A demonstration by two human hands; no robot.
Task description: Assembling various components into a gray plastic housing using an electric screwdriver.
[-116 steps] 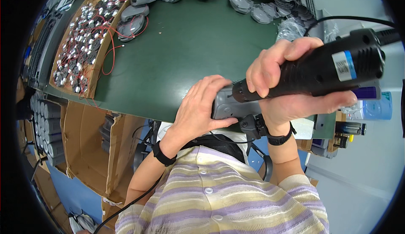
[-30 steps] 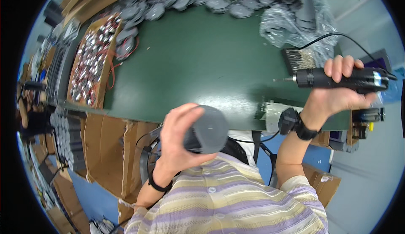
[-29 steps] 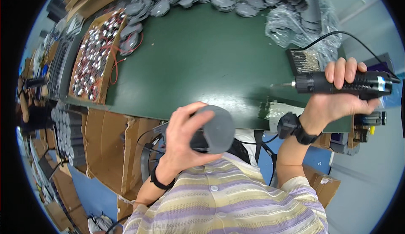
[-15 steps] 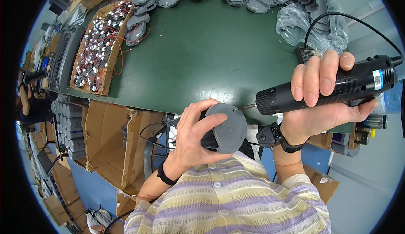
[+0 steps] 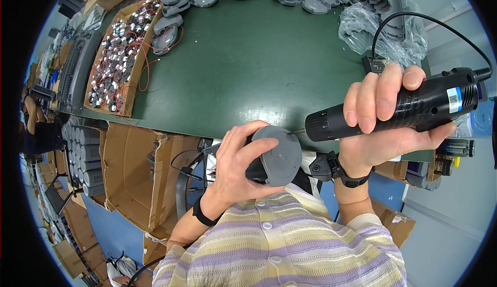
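Grey housing [image 5: 283, 160]: gripped by the left hand [image 5: 234, 165].
Black powered screwdriver [image 5: 420, 101]: grasped in the right hand [image 5: 373, 147].
Bit [image 5: 300, 131]: pointed at the housing's upper right edge.

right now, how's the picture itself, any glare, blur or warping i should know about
Head view: pale glare on the dark green tabletop, beyond the grey rounded plastic housing; head view: the tabletop's near edge bows with fisheye distortion, and the corners go black; head view: the black cylindrical power tool looks fairly sharp, without obvious motion blur.
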